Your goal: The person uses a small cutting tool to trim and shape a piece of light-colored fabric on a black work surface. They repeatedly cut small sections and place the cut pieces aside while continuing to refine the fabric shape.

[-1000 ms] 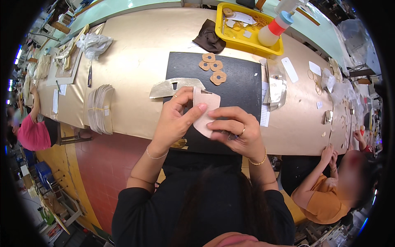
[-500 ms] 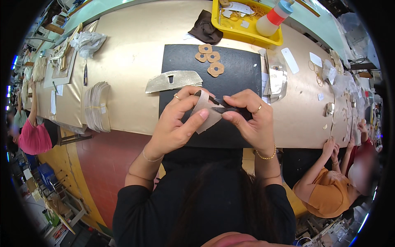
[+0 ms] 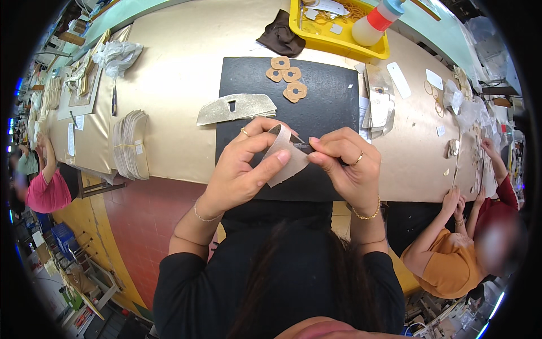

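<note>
Above the black mat [image 3: 243, 79], my left hand [image 3: 243, 161] holds a curved piece of greyish-beige sheet material [image 3: 289, 165], with the thumb on its pale face and the fingers behind. The piece is bent, and its inner side looks dark. At its right end, my right hand [image 3: 351, 164] pinches a thin dark strip [image 3: 303, 147] between thumb and forefinger. Whether the strip is joined to the sheet I cannot tell. Just beyond my left fingers lies a stack of similar pale curved pieces [image 3: 248, 107] with a small rectangular hole.
Several tan flower-shaped pieces [image 3: 292, 74] lie on the mat. Behind stand a yellow tray [image 3: 339, 47] and a bottle [image 3: 370, 31] with a red band. A bundle of pale pieces [image 3: 129, 144] is at left. Co-workers sit at both sides, one in an orange shirt [image 3: 449, 260].
My right hand has shifted slightly right, and less of the dark strip shows by its fingers. The sheet piece has bent into a more rounded fold; my left hand keeps its hold.
</note>
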Demonstrator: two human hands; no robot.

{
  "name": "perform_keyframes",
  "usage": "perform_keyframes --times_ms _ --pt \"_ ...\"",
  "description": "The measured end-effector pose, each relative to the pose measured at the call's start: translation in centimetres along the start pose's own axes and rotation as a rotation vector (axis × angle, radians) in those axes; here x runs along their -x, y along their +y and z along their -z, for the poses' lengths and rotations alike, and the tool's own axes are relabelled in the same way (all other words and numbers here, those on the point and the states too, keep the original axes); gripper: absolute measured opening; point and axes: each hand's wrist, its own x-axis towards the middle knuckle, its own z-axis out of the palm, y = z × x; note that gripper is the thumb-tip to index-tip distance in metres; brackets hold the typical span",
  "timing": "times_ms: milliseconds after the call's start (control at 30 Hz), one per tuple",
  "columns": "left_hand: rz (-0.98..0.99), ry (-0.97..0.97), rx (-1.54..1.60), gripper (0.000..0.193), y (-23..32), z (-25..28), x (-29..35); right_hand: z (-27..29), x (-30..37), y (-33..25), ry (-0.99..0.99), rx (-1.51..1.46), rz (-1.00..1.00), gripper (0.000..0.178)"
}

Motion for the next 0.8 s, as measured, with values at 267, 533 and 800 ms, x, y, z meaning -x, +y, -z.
perform_keyframes --times_ms 267,533,800 --pt "-0.061 -0.005 -0.030 0.021 -0.38 -0.10 -0.28 0.00 -0.04 0.08 0.003 -0.010 0.001 0.020" --pt "-0.046 -0.012 -0.061 0.013 -0.23 -0.06 -0.28 -0.01 -0.03 0.06 0.010 -0.026 -0.007 0.018" --pt "-0.050 -0.004 -0.056 0.013 -0.55 -0.22 -0.34 0.09 0.32 0.32 0.000 -0.049 -0.064 0.018"
